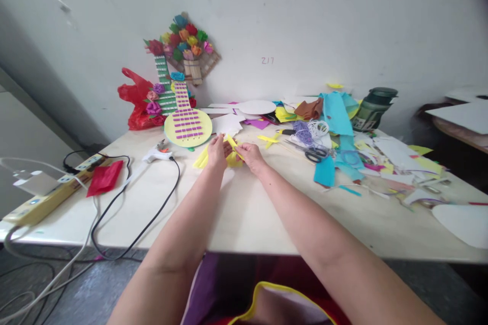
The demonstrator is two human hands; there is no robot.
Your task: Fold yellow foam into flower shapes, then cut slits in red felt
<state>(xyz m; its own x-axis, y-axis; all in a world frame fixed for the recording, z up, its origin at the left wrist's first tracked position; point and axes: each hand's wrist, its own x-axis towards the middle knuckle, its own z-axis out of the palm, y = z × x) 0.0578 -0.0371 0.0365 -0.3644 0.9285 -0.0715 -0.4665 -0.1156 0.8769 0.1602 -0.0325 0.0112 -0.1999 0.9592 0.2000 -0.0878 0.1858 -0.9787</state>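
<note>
Head view | your right hand (247, 156) pinches yellow strip (230, 141), toward far edge of desk (247, 218); left hand (217, 152) touches it, grip unclear | step: probably shaping | next: needs steady pinch

A narrow, bright yellow strip (231, 141) is held raised at a slant, its far end toward the left, its near end toward the right. Just below, a wider yellow sheet (201, 161), paper-like and partly hidden, lies on the table (259, 228), its left corner showing.
</note>
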